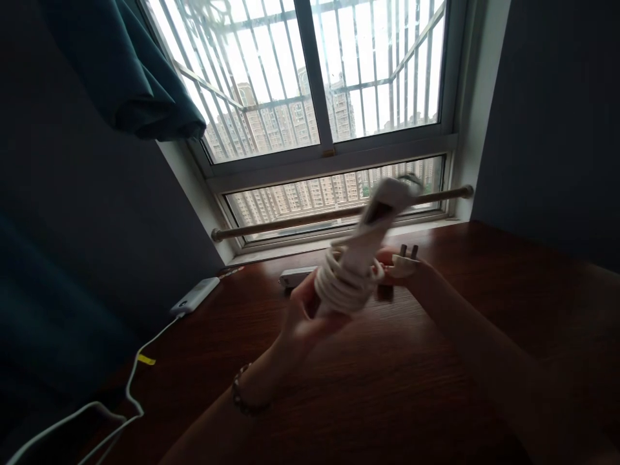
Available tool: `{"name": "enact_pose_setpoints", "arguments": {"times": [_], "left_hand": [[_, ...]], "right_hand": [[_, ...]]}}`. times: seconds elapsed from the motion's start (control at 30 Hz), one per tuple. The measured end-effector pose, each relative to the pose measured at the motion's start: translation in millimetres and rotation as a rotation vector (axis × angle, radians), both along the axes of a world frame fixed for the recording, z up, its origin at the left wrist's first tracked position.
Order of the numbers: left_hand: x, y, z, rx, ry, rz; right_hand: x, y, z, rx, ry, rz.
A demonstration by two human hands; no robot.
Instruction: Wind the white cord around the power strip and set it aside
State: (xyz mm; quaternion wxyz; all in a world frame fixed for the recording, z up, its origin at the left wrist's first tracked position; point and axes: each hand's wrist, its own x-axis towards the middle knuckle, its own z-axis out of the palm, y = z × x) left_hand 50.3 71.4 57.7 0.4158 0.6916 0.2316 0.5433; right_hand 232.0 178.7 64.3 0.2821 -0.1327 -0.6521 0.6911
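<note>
A white power strip (pixel 364 244) is held up tilted above the brown table, its upper end blurred by motion. Several turns of its white cord (pixel 341 282) are wound around the lower part. My left hand (pixel 306 316) grips the strip's lower end, thumb and fingers around it. My right hand (pixel 394 266) is beside the coil, its fingers closed on the plug end of the cord. The white plug (pixel 405 263) shows there, with its prongs pointing up. Part of the right fingers is hidden behind the coil.
On the wooden table (pixel 387 374), a white box-shaped object (pixel 296 278) lies behind my left hand. To the left is a white power bank-like device (pixel 194 296) with a white cable (pixel 132 381). A barred window (pixel 334 148) and a rail (pixel 295 223) stand beyond; a curtain (pixel 130 77) hangs left.
</note>
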Motion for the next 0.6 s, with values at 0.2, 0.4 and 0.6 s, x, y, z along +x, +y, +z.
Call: {"name": "enact_pose_setpoints", "arguments": {"times": [0.2, 0.4, 0.6], "left_hand": [[-21.5, 22.7, 20.9, -0.599, -0.569, -0.078], [-29.3, 34.7, 19.4, -0.834, -0.702, -0.232], [-19.0, 31.7, 10.8, -0.939, -0.678, -0.312]], "right_hand": [[-16.4, -27.6, 17.4, -0.153, 0.127, -0.168], [-29.5, -47.4, 19.5, 0.166, 0.061, -0.722], [-45.0, -48.3, 12.6, -0.037, 0.292, -0.768]]}}
